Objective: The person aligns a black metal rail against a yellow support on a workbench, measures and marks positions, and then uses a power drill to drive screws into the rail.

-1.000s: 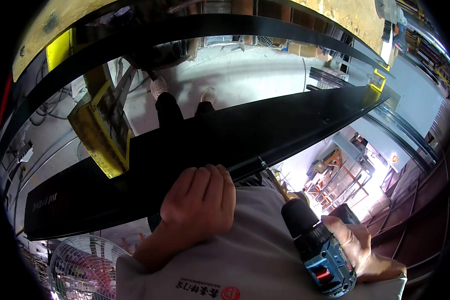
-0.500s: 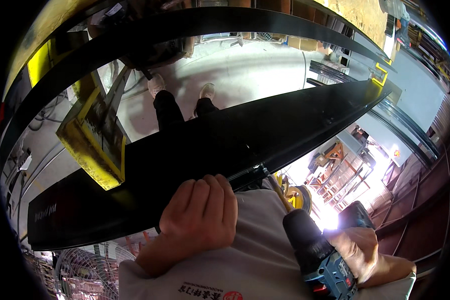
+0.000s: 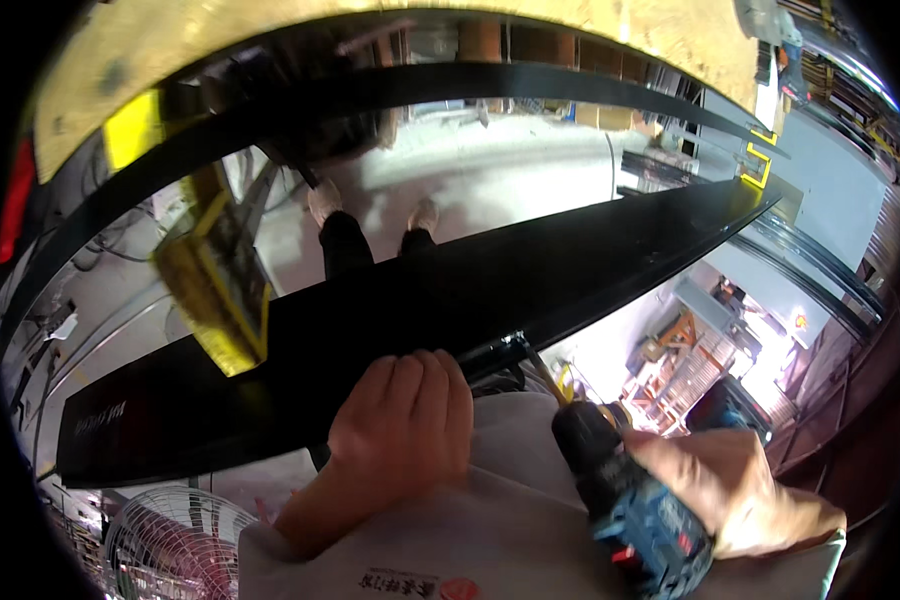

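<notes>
Holding the drill: the right hand (image 3: 725, 485) is closed around the grip of a blue and black power drill (image 3: 620, 490), at the near side of the long black panel (image 3: 470, 270), to the right of its middle.
Drill bit: the long brownish bit (image 3: 544, 378) points away from the person, and its end reaches the near edge of the panel, at a small bright spot; whether it enters the panel, I cannot tell.
Left hand: the left hand (image 3: 405, 415) is at the near edge of the panel, to the left of the bit, with curled fingers and the knuckles up; the inside is hidden, so I cannot tell if it is only clenched or is grasping the edge.
Black panel: it lies across the front of the person, with some pale marks (image 3: 100, 418) on its left end.
Yellow parts: a worn yellow support (image 3: 198, 280) overlaps the left half of the panel, and a thin yellow bracket (image 3: 756, 182) is at its right end.
Dark bar: a long dark bar (image 3: 450, 85) runs beyond the far edge of the panel.
Pale shoes: two pale shoes (image 3: 323, 200) are on the floor (image 3: 490, 160), also beyond this far edge.
Wire fan: a round fan cage (image 3: 175, 535) is at the near side of the panel's left end.
</notes>
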The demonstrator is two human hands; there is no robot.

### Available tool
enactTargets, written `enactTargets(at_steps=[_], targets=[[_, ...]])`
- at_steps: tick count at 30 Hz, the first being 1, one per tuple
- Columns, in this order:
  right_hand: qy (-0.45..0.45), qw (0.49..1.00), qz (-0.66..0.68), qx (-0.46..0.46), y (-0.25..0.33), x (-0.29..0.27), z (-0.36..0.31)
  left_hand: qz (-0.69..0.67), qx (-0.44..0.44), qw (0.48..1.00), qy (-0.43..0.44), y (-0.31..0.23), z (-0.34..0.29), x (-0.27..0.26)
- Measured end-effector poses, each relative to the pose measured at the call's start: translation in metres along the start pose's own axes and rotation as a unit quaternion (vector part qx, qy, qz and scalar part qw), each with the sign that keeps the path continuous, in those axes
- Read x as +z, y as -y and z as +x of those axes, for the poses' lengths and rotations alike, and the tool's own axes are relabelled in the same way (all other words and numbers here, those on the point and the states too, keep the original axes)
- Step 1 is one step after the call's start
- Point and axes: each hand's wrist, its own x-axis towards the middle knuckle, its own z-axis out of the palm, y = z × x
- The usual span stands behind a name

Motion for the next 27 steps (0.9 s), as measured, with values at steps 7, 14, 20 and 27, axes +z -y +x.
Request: enactTargets(at_steps=[7, 14, 20, 27], targets=[[-0.030, 0.998, -0.050, -0.022, -0.011, -0.024, -0.023, -0.005, -0.067, 0.997, 0.030, -0.016, -0.006, 0.005], [-0.306, 0.936, 0.175, 0.017, -0.098, 0.015, -0.102, 0.202, -0.105, 0.964, 0.137, -0.040, 0.008, 0.002], [-0.232, 0.947, 0.188, 0.118, -0.227, 0.035, -0.126, 0.267, -0.186, 0.940, 0.097, -0.017, -0.015, -0.016], [-0.303, 0.938, 0.157, -0.061, -0.312, 0.005, -0.140, 0.240, -0.178, 0.948, 0.112, -0.071, 0.035, -0.006]])
